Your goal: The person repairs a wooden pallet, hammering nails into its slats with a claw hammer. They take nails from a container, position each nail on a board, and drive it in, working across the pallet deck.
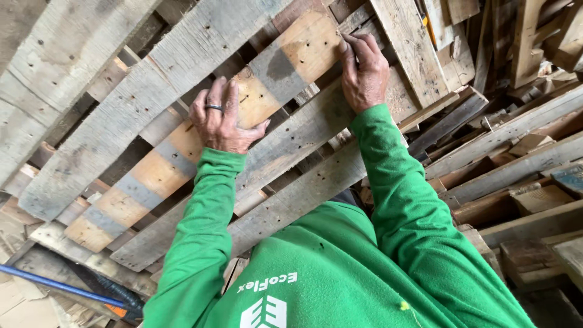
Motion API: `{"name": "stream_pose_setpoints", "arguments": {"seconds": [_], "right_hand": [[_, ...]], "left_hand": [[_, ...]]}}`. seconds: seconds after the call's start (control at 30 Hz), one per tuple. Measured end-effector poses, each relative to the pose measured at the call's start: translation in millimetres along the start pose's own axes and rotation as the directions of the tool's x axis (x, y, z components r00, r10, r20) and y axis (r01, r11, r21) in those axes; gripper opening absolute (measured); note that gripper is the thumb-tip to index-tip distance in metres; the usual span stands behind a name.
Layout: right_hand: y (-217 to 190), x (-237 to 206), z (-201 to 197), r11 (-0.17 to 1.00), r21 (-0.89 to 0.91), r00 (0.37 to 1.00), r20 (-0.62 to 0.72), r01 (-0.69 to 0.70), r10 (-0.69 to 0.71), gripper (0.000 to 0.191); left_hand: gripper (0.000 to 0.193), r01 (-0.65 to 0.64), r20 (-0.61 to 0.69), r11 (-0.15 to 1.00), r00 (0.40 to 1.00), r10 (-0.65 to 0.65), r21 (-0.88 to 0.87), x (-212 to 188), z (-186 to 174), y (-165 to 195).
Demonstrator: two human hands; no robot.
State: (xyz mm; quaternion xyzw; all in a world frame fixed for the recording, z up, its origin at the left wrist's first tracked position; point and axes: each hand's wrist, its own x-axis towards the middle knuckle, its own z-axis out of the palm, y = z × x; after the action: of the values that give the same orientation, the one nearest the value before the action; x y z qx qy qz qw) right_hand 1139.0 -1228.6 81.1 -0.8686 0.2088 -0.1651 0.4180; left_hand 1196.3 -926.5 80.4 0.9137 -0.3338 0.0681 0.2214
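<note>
Two hands on one pale board [182, 149] with grey bands, running diagonally from lower left to upper right across the pallet slats [103, 115]; left hand [221, 118] lies spread flat mid-board; right hand [363, 67] presses curled fingertips at its upper end.

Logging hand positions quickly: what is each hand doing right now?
Left hand: fingers spread, pressing flat on the tan board, not gripping.
Right hand: fingers curled over the same board's upper end.

Both green-sleeved arms reach up; left hand [221, 118] lies flat, fingers spread, right hand [363, 70] higher, fingers curled.
</note>
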Motion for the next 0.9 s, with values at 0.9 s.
{"name": "stream_pose_setpoints", "arguments": {"seconds": [0.9], "right_hand": [[44,3,17,0.999,-0.012,0.999,0.021,0.040,-0.040,0.029]], "left_hand": [[0.108,-0.017,-0.018,0.998,1.000,0.016,-0.058,2,19,-12]]}}
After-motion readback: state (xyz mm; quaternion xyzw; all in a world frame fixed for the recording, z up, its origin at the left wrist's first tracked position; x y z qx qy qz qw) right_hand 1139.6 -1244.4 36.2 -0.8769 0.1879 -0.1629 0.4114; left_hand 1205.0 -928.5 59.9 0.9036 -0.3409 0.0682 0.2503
